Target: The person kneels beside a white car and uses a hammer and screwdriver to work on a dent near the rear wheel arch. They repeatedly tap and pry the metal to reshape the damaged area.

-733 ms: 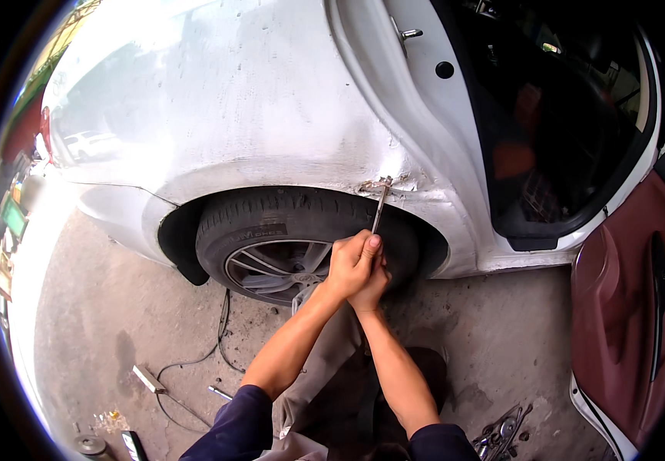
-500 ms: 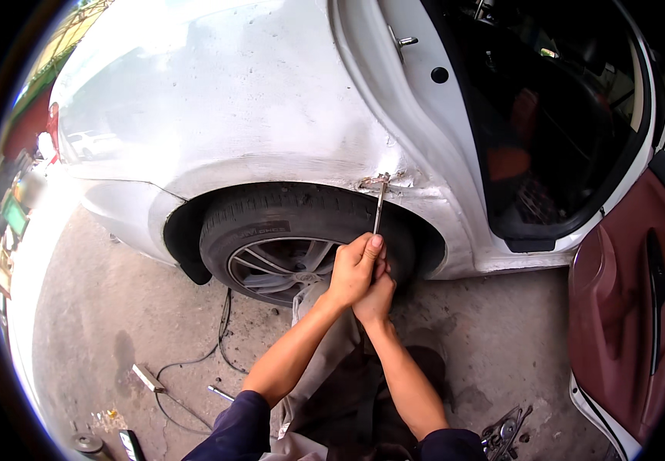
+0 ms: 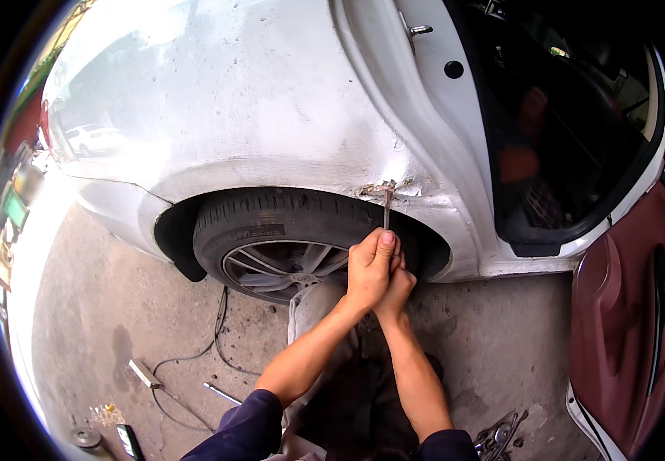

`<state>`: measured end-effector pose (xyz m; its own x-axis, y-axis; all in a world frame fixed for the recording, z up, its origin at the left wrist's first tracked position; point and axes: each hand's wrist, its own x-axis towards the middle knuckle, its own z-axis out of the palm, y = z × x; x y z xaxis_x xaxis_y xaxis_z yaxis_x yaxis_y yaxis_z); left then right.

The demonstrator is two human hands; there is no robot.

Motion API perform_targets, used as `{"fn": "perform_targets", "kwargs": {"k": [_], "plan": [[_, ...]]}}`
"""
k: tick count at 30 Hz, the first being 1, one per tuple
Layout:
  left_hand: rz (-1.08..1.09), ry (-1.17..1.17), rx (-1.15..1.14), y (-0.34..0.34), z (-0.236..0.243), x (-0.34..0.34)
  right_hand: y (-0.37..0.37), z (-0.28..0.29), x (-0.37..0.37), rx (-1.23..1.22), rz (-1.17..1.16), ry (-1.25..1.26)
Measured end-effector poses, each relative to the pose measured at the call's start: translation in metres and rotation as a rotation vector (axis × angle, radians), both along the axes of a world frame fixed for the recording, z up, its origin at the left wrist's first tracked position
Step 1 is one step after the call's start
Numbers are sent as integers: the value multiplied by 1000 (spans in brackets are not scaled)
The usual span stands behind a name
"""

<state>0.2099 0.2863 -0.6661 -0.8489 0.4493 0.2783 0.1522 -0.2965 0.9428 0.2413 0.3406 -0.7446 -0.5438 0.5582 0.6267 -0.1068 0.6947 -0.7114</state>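
The left hand (image 3: 368, 270) is closing around the rod (image 3: 387, 209), its thumb lying along the near side and pointing up toward the car (image 3: 256, 100). The right hand (image 3: 398, 290) is pressing up against the left from below and to the right, its fingers curling; the left is partly covering it, so whether it is gripping the rod too, or only the other hand, one cannot tell. The rod is standing out of the fists, running up in front of the tire (image 3: 229, 220), and its far end is meeting the torn, scraped patch (image 3: 371, 190) on the lip of the wheel arch, where the white paint is flaking and the metal is creasing. Whether the tip is hooking behind the lip is too small to tell. Both forearms are reaching in from the lower edge, dark blue sleeves (image 3: 248, 430) ending near the elbows. A knee (image 3: 313, 307) in grey cloth is showing just below the wheel (image 3: 279, 265). On the floor (image 3: 501, 338), a cable (image 3: 219, 323) is looping near a pale block (image 3: 144, 374), a bar (image 3: 222, 393) is lying by the left sleeve, and metal tools (image 3: 501, 436) are sitting by the right one. The door (image 3: 624, 323) is hanging open at the right, showing its maroon lining.
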Motion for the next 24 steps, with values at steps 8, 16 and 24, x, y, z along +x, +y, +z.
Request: {"fn": "perform_targets", "kwargs": {"k": [8, 16, 24], "plan": [[25, 79, -38, -21, -1, 3, -16, 3, 3, 173, -42, -56], [-18, -161, 57, -23, 23, 10, -22, 28, 14, 198, -50, -100], [72, 131, 148, 7, -16, -20, 15, 2, -22, 219, -8, 67]]}}
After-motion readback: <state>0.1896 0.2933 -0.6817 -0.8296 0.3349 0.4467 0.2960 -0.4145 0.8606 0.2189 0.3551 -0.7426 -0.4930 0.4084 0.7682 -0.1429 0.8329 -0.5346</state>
